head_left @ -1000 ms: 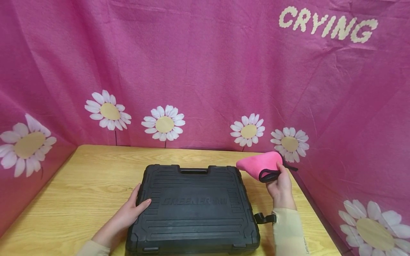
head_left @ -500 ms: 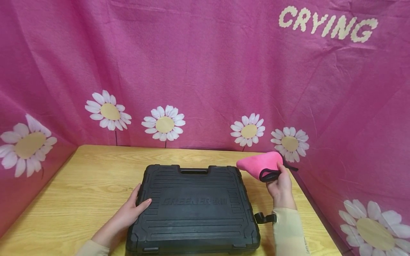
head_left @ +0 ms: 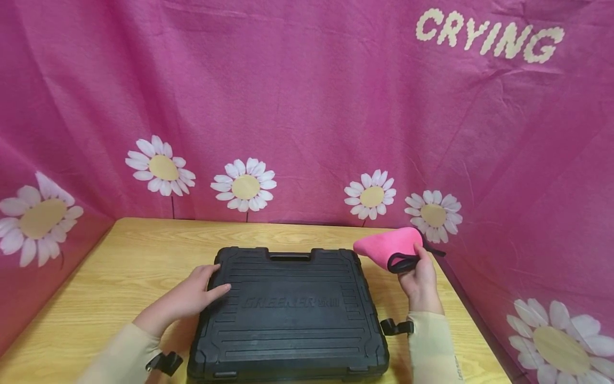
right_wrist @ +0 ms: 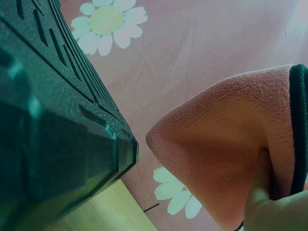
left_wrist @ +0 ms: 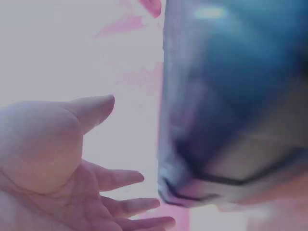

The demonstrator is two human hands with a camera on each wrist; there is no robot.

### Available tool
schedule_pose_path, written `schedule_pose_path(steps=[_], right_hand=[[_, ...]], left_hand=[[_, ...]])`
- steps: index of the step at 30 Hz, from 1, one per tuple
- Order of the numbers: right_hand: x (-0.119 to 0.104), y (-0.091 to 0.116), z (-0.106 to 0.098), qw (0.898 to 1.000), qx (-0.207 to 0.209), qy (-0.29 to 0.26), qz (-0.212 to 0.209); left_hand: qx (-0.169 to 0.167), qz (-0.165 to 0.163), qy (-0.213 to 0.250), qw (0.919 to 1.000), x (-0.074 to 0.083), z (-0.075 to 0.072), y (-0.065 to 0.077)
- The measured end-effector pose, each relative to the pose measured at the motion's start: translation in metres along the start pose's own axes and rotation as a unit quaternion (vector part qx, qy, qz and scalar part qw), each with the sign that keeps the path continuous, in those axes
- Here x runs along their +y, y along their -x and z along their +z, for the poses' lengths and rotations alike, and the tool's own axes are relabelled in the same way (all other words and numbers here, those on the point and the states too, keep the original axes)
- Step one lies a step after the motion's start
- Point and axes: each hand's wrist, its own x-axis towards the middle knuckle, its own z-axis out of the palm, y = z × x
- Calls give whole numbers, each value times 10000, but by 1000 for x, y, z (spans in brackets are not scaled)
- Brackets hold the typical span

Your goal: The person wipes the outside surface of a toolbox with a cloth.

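A black hard plastic tool case (head_left: 288, 325) with raised lettering lies closed on the table, its handle facing the far side. At its left edge is my left hand (head_left: 192, 292), fingers loosely extended; the left wrist view shows the fingers spread and apart from the case wall (left_wrist: 231, 96). To the case's right, my right hand (head_left: 422, 280) pinches a folded pink cloth (head_left: 390, 248) with black edging. In the right wrist view the thumb presses into the fuzzy cloth (right_wrist: 221, 130), whose pointed corner sticks out toward the case; the other fingers are largely hidden.
The wooden table (head_left: 144, 250) extends around the case on all sides. A pink curtain (head_left: 297, 106) printed with daisies and letters hangs behind and along both sides. Black straps with a small mount (head_left: 165, 364) sit at both wrists.
My left hand has loosened from the case's left side and shifted upward and toward the far edge, bringing its wrist strap into view. My right hand and the cloth have stayed put.
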Motion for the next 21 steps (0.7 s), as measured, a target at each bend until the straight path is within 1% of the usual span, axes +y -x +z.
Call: schedule_pose_path(steps=[3,5,8,11,15,19,21], right_hand=[[0,-1,-1,10000,10,-18,-9],[1,-1,-2,9999,-92,-41,-24],[3,-2,-6,9995,-270,54,-168],[4,-2,-6,9994,-225,143,-202],[3,-1,-1,9999,91,69,-28],[2,-1,0,9999,123,108,3],[2,-1,0,9997,120,202,-23]], left_hand=[[117,276,-195,9994,17,-6,-9],[195,433,-311,9984,29,-8,-17],[225,592,-374,9973,47,-9,-32],[196,754,-433,9960,61,-8,-48],[28,998,-442,9940,74,-2,-68],[-215,1241,-455,9910,81,5,-85],[-271,1308,-546,9895,83,8,-93]])
